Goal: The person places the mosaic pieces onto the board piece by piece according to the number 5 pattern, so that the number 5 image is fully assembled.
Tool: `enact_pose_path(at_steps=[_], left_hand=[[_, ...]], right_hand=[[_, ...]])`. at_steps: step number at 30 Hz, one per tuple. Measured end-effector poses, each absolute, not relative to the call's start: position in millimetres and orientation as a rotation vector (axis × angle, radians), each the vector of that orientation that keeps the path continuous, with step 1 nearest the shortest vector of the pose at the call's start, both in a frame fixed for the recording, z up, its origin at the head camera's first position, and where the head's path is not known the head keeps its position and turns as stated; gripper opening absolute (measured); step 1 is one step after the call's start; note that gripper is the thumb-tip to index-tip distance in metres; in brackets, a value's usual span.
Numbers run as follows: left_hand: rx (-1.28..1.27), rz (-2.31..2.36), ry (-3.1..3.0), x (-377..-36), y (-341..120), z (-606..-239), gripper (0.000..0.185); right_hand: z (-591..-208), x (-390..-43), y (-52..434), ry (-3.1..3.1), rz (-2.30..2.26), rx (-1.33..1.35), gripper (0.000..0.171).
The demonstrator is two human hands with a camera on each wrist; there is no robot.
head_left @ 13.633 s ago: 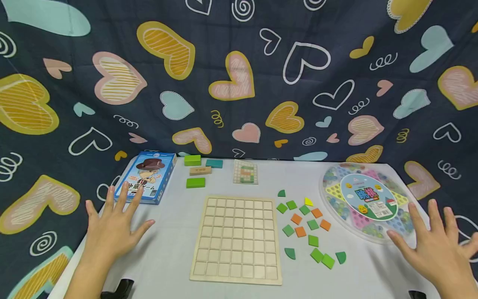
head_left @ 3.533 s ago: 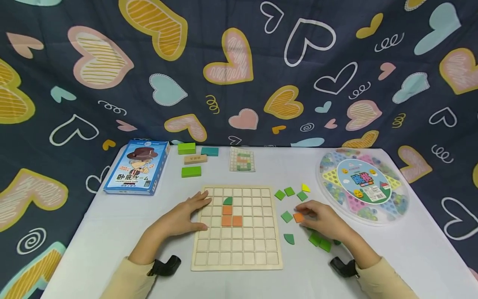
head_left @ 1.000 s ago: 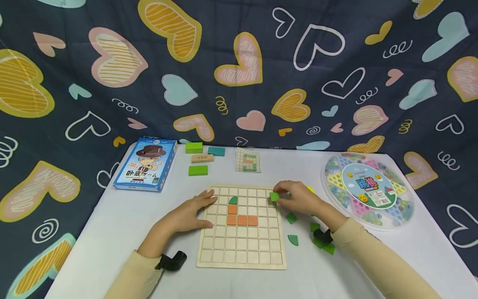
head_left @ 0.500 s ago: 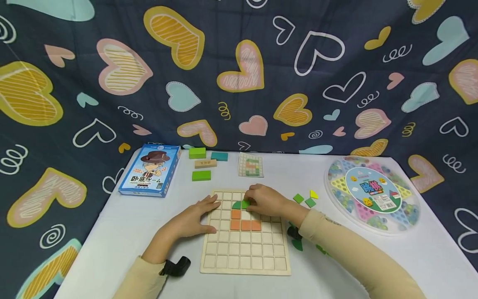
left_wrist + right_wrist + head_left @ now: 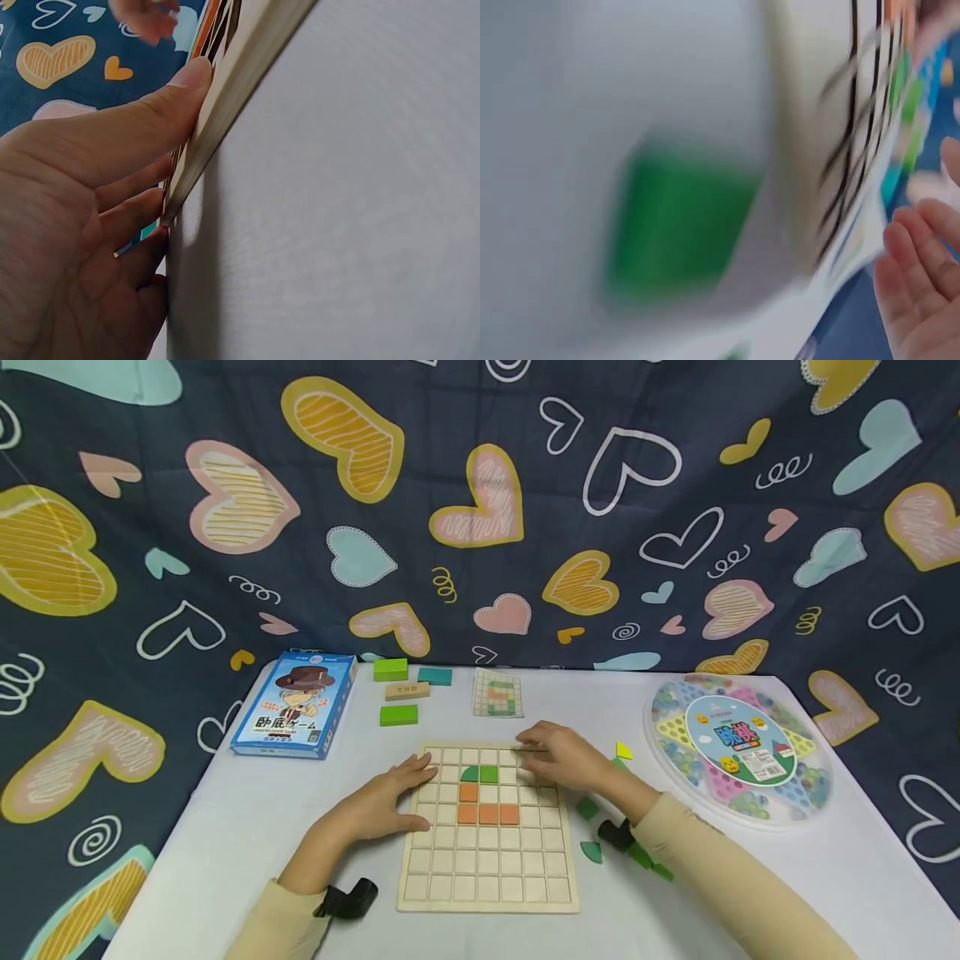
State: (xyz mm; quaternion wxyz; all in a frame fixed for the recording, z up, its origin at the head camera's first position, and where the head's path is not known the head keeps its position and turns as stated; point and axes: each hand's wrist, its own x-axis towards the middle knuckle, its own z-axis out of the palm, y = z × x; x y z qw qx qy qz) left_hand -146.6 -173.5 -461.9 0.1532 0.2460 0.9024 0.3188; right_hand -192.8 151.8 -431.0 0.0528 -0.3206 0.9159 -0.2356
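Note:
A pale wooden grid board lies on the white table. In its cells sit a dark green quarter-round tile, a light green square tile right beside it, and several orange square tiles forming an L below. My left hand rests on the board's left edge; the left wrist view has its thumb against the rim. Over the board's upper right is my right hand, fingers loosely bent and holding nothing. The right wrist view shows those fingers apart from the board.
Loose green tiles and a yellow tile lie right of the board, partly under the right arm. Behind are a pattern card, small blocks and a blue game box. A round marble game stands at right.
The right hand set the light green square tile beside the quarter-round, let go and drew back rightward. Earlier, the quarter-round and orange tiles moved from the table onto the board. The left hand stays put.

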Motion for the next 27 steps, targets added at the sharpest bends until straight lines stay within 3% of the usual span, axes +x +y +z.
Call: enact_pose_path(at_steps=[8, 12, 17, 27], left_hand=[[0.723, 0.903, 2.589, -150, -174, -459, 0.079], [0.716, 0.897, 2.585, -150, -173, -458, 0.079], [0.718, 0.899, 2.582, -150, -172, -459, 0.078], [0.696, 0.915, 2.582, -147, -171, -461, 0.079]], right_hand=[[-437, -193, 234, 2.833, -0.859, -0.639, 0.037], [-443, -196, 246, 2.831, -0.742, -0.668, 0.032], [-442, -196, 237, 2.876, -0.627, -0.73, 0.022], [-434, -187, 172, 2.744, -0.727, -0.962, 0.025]])
